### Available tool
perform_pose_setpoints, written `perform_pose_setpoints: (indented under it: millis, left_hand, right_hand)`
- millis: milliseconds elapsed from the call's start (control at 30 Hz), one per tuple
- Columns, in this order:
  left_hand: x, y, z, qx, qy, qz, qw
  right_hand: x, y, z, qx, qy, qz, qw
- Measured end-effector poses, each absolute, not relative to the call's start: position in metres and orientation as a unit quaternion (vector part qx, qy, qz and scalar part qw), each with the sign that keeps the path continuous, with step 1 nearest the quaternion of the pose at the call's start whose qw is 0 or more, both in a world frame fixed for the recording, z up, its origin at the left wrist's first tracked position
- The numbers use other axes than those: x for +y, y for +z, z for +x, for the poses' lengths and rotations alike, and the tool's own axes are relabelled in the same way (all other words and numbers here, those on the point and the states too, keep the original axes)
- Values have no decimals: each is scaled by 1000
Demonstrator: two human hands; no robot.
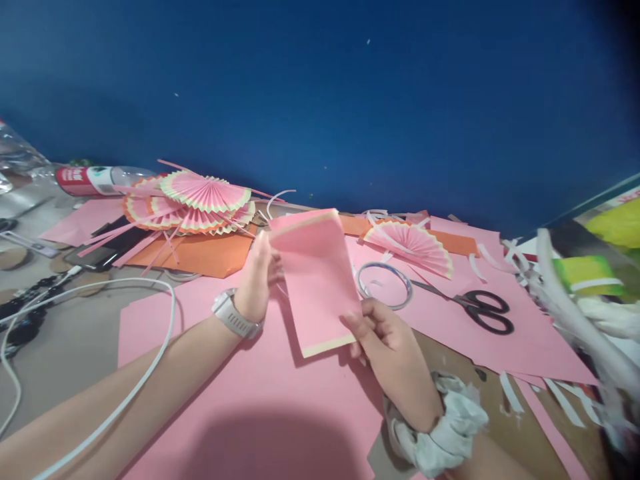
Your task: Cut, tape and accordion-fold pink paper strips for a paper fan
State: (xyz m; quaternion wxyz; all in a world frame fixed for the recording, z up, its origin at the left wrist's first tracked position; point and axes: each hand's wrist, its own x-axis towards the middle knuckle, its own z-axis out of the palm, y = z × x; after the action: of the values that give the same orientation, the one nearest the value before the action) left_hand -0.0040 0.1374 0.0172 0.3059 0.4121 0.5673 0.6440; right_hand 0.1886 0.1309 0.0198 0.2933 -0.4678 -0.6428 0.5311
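A sheet of pink paper (323, 290) with pale yellow strips along its top and bottom edges is held up in the middle, its top part bent over. My right hand (387, 340) pinches its lower right edge, thumb in front and fingers behind. At its upper left edge, my left hand (256, 277) grips the sheet; some of those fingers are partly hidden. Below lie larger pink sheets (225, 407). To the right of the held sheet are a roll of tape (384, 285) and black-handled scissors (485, 312).
Folded paper fans (207, 192) are piled at back left on orange paper (200, 253); another fan (410, 245) lies right of centre. A white cable (173, 313) crosses over my left forearm. A bottle (95, 180) lies at back left. Paper strips litter the right side, before a blue wall (320, 100).
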Motion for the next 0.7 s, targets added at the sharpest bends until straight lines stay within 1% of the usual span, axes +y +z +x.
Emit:
perform_pose_setpoints:
  millis: [67, 133, 167, 300, 367, 400, 500, 700]
  left_hand:
    - [129, 15, 4, 476, 617, 444, 443]
    - [121, 15, 11, 416, 580, 465, 525]
    - [118, 16, 13, 398, 569, 471, 545]
    - [112, 25, 19, 398, 520, 503, 564]
    - [112, 29, 22, 402, 443, 547, 586]
    - [112, 31, 24, 406, 424, 554, 591]
    - [112, 30, 29, 444, 417, 533, 587]
    - [112, 23, 31, 514, 439, 491, 550]
  right_hand:
    - [131, 20, 190, -625, 525, -476, 327]
    - [131, 22, 190, -609, 521, -484, 350]
    - [132, 23, 190, -602, 521, -488, 359]
    - [132, 26, 190, -584, 518, -495, 381]
    - [133, 27, 191, -577, 503, -502, 402]
    - [133, 27, 191, -575, 493, -504, 415]
    - [133, 28, 192, -573, 476, -505, 436]
    - [135, 23, 191, -608, 509, -483, 371]
